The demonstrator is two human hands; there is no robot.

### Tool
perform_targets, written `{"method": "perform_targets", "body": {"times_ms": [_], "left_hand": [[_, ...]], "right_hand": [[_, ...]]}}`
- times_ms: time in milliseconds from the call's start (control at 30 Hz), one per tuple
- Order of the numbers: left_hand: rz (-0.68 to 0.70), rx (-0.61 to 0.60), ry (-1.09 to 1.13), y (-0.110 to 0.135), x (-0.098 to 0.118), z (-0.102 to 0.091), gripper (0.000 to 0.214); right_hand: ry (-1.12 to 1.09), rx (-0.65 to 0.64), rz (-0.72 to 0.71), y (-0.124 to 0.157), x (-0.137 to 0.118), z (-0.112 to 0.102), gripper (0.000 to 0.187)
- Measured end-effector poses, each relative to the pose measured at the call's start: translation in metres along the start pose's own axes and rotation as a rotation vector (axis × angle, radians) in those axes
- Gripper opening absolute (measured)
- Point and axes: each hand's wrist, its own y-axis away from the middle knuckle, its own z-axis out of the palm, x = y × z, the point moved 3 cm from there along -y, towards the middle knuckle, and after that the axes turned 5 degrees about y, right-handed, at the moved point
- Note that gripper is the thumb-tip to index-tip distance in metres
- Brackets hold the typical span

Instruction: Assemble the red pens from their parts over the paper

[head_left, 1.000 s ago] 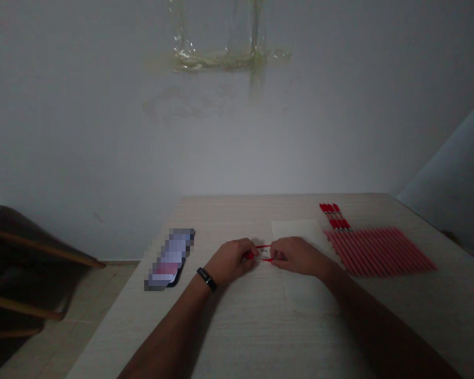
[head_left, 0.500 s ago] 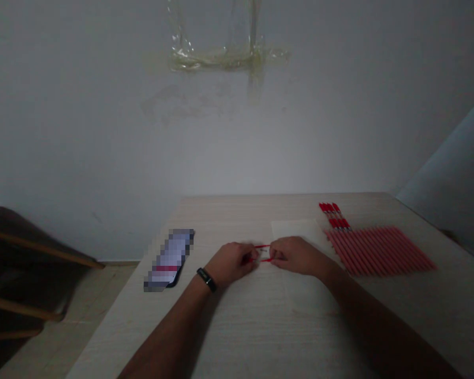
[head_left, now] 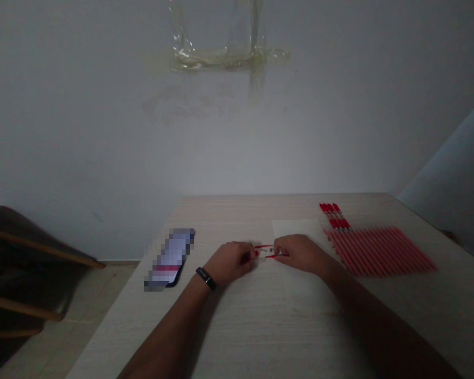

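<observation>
My left hand (head_left: 229, 261) and my right hand (head_left: 298, 252) meet over the middle of the pale wooden table (head_left: 260, 326). Both pinch small red pen parts (head_left: 265, 251), the left on a short red piece, the right on thin red pieces that stick out to the left. A small gap shows between the two hands. To the right lies a neat row of several red pens (head_left: 379, 250), side by side. A white sheet of paper (head_left: 296, 229) lies under and behind my right hand.
A phone (head_left: 169, 259) lies at the table's left side. A dark wooden chair (head_left: 19, 263) stands on the floor at far left. The grey wall with yellowed tape (head_left: 221, 52) is straight ahead behind the table.
My right hand has drawn slightly to the right, so the gap between the red pieces is wider. My left hand has hardly moved.
</observation>
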Motion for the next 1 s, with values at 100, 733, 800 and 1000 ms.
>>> {"method": "perform_targets", "body": {"times_ms": [100, 733, 800, 1000], "left_hand": [[0.003, -0.001, 0.010, 0.000, 0.000, 0.000, 0.015], [0.153, -0.024, 0.076, -0.002, 0.012, 0.004, 0.014], [0.126, -0.025, 0.057, -0.002, 0.011, 0.003, 0.013], [0.049, -0.004, 0.024, 0.000, 0.006, -0.001, 0.011]], "right_hand": [[-0.020, 0.013, 0.008, 0.000, -0.001, -0.002, 0.011], [-0.074, -0.079, -0.134, 0.002, -0.020, 0.003, 0.012], [-0.072, -0.075, -0.123, 0.003, -0.018, 0.003, 0.014], [-0.083, -0.085, -0.092, 0.004, -0.013, 0.002, 0.009]]}}
